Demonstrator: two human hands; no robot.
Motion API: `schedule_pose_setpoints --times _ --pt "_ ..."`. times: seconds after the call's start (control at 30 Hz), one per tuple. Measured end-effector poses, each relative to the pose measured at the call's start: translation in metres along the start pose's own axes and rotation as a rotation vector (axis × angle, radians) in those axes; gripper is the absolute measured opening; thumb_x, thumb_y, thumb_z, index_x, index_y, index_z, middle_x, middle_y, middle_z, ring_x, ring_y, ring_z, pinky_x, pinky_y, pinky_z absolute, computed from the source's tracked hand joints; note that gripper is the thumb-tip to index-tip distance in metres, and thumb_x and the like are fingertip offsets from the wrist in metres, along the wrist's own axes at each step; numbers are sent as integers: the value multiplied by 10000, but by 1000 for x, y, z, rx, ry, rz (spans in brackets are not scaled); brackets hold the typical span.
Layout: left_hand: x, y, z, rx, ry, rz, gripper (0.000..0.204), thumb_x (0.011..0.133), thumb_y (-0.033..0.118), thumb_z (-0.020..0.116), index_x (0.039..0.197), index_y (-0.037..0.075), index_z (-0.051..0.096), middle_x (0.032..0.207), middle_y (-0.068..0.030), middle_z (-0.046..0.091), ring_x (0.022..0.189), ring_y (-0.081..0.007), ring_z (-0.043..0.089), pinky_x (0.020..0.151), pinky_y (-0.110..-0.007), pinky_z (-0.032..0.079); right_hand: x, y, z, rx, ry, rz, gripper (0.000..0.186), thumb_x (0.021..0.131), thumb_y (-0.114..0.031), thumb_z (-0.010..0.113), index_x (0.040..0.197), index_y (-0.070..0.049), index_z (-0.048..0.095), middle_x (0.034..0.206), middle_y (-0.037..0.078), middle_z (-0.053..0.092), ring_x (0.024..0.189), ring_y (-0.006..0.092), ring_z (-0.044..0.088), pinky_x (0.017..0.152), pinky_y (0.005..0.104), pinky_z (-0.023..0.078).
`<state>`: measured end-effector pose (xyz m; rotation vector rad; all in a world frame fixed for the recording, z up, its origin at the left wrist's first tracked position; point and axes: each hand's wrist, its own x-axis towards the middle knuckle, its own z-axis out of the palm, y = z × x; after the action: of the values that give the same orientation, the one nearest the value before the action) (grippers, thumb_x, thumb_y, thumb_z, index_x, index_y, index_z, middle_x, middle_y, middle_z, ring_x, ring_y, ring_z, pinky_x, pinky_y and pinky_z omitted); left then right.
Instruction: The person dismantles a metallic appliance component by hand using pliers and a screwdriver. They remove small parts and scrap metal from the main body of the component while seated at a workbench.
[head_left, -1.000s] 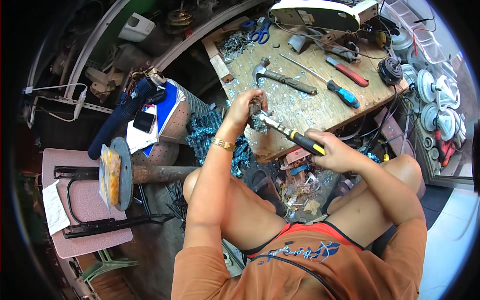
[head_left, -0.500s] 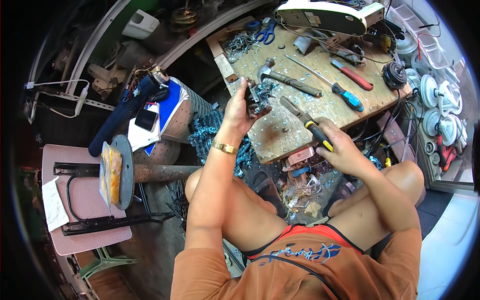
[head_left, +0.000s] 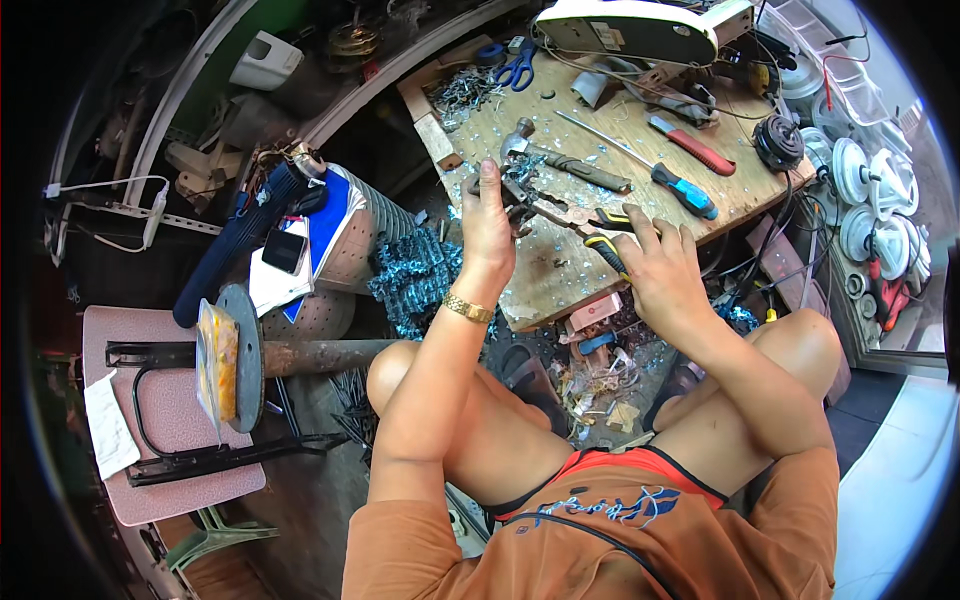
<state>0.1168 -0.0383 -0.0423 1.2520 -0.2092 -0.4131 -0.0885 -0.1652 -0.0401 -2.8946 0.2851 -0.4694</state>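
Note:
My left hand (head_left: 488,225) is closed round a small dark metal part (head_left: 512,195), held over the near left corner of the wooden workbench (head_left: 540,295). Fingers hide much of that part, so its kind is unclear. In my right hand (head_left: 660,265) is a pair of pliers (head_left: 570,215) with black and yellow handles. The handles are spread apart, and the jaws reach left to the metal part. Just beyond lies a hammer (head_left: 575,168). A screwdriver (head_left: 685,190) with a blue and black handle and a red-handled utility knife (head_left: 692,145) rest to its right.
Blue scissors (head_left: 516,68) and a heap of small metal bits (head_left: 465,97) lie at the bench's far left. A white machine (head_left: 640,30) stands at the back. Tangled blue-black shavings (head_left: 415,280) sit left of the bench. White plastic spools (head_left: 870,220) line the right side.
The pliers have moved left to the metal part, and their handles have spread. My left hand has turned more upright. The view has shifted slightly.

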Motion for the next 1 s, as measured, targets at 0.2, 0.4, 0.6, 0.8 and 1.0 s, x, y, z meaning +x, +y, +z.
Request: schedule_pose_setpoints --times 0.2,0.4,0.6,0.8,1.0 --pt "1 -2 -11 14 -96 -90 387 1011 489 553 1114 116 568 925 -9 668 819 -114 648 680 -273 524 1 4 2 -39 -8 -44 276 829 -53 579 1105 -53 587 1375 204 520 1076 403 572 925 582 465" --pt "1 8 -20 -75 -220 -242 357 1012 452 568 1092 106 601 962 -22 673 829 -132 654 732 -311 546 4 8 1 72 -128 22 252 785 -44 627 1033 -34 582 1150 168 598 878 363 636 789 461 527" --pt "-1 16 -20 -70 -284 -217 243 995 300 582 1080 73 603 979 -43 676 877 -156 652 796 -348 555 2 21 12 671 -237 43 267 738 7 637 990 16 551 894 168 612 827 310 636 750 401 508" --pt "8 20 -34 -290 -366 -392 171 958 186 592 1069 59 615 997 -74 683 942 -179 655 841 -381 561 1 24 12 1116 -445 258 243 806 -41 688 1014 -5 567 859 51 586 817 140 571 752 311 488" --pt "6 26 -30 -274 -216 -397 244 997 274 629 1102 55 604 999 -70 676 936 -215 679 857 -477 594 1 28 7 1581 -551 463 383 806 -51 727 1148 -51 554 1020 65 621 846 162 653 836 345 521"
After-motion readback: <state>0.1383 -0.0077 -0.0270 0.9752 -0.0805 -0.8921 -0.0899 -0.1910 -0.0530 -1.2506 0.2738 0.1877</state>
